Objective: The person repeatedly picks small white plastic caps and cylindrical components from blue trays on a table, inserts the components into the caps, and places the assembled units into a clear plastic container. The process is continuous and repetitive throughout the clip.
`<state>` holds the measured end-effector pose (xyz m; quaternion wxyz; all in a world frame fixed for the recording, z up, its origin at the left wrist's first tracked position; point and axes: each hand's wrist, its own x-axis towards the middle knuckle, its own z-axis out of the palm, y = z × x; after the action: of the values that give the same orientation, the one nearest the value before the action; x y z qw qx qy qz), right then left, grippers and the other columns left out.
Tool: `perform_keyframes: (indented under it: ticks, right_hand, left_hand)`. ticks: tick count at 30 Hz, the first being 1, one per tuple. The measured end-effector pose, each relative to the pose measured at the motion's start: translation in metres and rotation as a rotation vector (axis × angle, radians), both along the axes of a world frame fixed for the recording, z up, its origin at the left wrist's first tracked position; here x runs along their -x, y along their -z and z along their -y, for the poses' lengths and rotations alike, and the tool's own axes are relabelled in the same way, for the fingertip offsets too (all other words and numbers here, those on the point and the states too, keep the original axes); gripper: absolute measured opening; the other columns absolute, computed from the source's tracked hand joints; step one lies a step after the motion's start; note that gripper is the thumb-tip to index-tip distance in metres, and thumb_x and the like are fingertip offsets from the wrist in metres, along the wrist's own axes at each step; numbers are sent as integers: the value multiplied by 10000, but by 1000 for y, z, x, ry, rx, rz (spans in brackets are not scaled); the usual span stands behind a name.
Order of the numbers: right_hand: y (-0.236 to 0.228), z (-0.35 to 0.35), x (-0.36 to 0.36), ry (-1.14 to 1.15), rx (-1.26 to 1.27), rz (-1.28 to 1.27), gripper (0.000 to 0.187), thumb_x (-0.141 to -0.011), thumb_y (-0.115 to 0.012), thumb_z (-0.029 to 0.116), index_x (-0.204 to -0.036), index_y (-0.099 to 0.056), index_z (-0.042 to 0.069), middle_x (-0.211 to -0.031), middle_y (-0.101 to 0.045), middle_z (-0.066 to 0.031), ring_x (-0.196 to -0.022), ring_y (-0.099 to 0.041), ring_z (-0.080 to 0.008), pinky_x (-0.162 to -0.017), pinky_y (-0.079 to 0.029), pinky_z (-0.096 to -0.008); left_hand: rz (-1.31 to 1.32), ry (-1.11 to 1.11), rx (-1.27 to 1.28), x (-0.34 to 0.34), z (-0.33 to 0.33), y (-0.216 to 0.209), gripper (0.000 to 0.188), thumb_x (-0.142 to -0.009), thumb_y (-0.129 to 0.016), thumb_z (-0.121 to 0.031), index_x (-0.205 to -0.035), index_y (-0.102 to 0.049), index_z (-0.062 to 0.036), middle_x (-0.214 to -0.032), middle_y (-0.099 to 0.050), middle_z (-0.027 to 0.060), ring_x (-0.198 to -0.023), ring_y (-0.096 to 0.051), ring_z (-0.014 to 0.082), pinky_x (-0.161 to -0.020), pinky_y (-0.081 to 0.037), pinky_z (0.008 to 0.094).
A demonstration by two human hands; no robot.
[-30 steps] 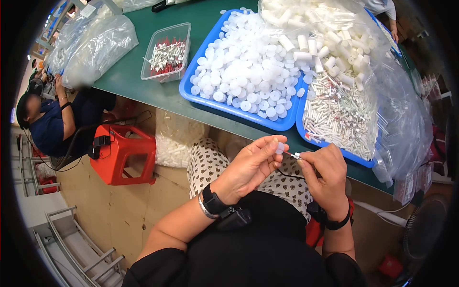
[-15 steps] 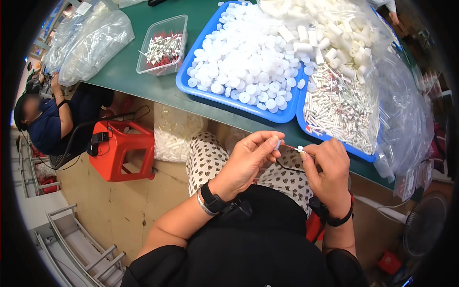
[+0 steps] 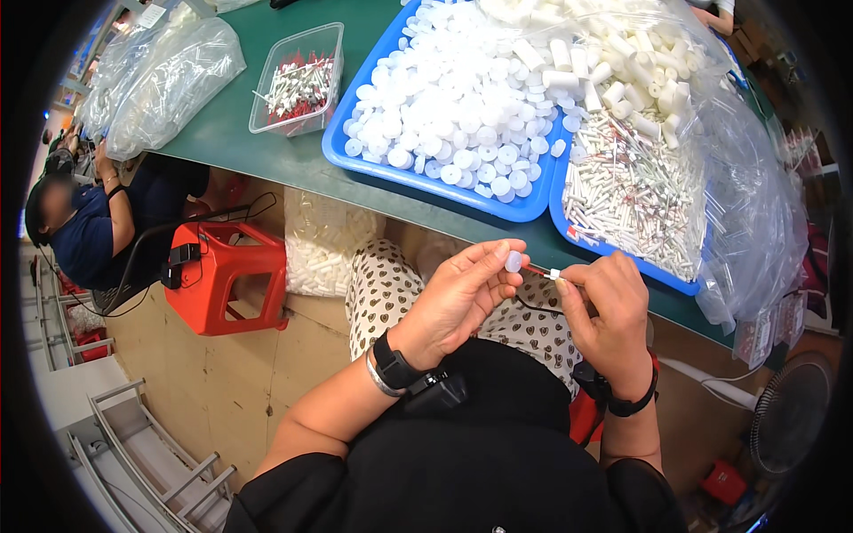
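Translucent white disc point(image 3: 514, 261) held face toward the camera above the wearer's lap, just off the near edge of the green table point(image 3: 235, 142); from my remote station I see it pinched between thumb and forefinger of the left hand point(image 3: 469, 291), the remaining fingers loosely curled. Thumb and forefinger of the right hand point(image 3: 606, 298) grasp a small white sleeve point(image 3: 554, 274), from which a slim red-and-dark rod point(image 3: 537, 269) points leftward at the disc; I cannot tell whether its tip touches the disc or lies in front of it. Compared with the view half a second ago, the disc has turned from nearly edge-on to show its round face, and the rod appears thicker and darker. Both blue trays sit slightly higher in my view than a second ago. Beyond the hands, the left blue tray point(image 3: 426, 187) bears heaped discs of the same kind, and the right blue tray point(image 3: 680, 283) bears slender white pieces with thick white cylinders point(image 3: 622, 71) behind them. Farther left, a clear plastic tub point(image 3: 302, 127) holds red-and-white pieces
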<state>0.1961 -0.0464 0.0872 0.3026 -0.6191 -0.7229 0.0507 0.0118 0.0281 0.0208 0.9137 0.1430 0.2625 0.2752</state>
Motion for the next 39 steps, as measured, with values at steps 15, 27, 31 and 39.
perform_keyframes:
  ticks: [15, 27, 31, 39]
  right_hand:
    - [-2, 2, 1, -10, -7, 54, 125, -759, -717, 7, -818, -615, 47, -713, -532, -55, -635, -475, -244, -599, -370, -375]
    - [3, 4, 8, -137, -177, 192, 249, -686, -753, 11, -924, -683, 31, -718, -553, -19, -627, -500, -192, -580, -363, -334]
    - [7, 6, 8, -155, -215, 227, 256, -675, -751, 11, -922, -688, 30, -721, -560, -13, -626, -508, -174, -573, -357, -323]
    - [6, 4, 9, -117, -137, 192, 181, -727, -739, 12, -896, -678, 26, -732, -579, -26, -626, -511, -190, -572, -360, -331]
  left_hand:
    - [-253, 42, -258, -1, 6, -5, 295, -994, -599, -167, -1226, -592, 15, -1064, -661, 57, -888, -626, 94, -812, -519, 241]
    - [-73, -6, -41, -2, 6, 3, 300, -1000, -587, -191, -1220, -585, 13, -1083, -668, 88, -888, -635, 103, -823, -529, 254]
    - [-73, -18, -46, -2, 7, 5, 302, -1007, -574, -195, -1227, -578, 12, -1087, -668, 91, -887, -637, 103, -831, -532, 259]
    - [-70, 13, -48, -3, 8, -1, 328, -1001, -585, -184, -1259, -551, 15, -1085, -667, 85, -889, -644, 109, -827, -535, 255]
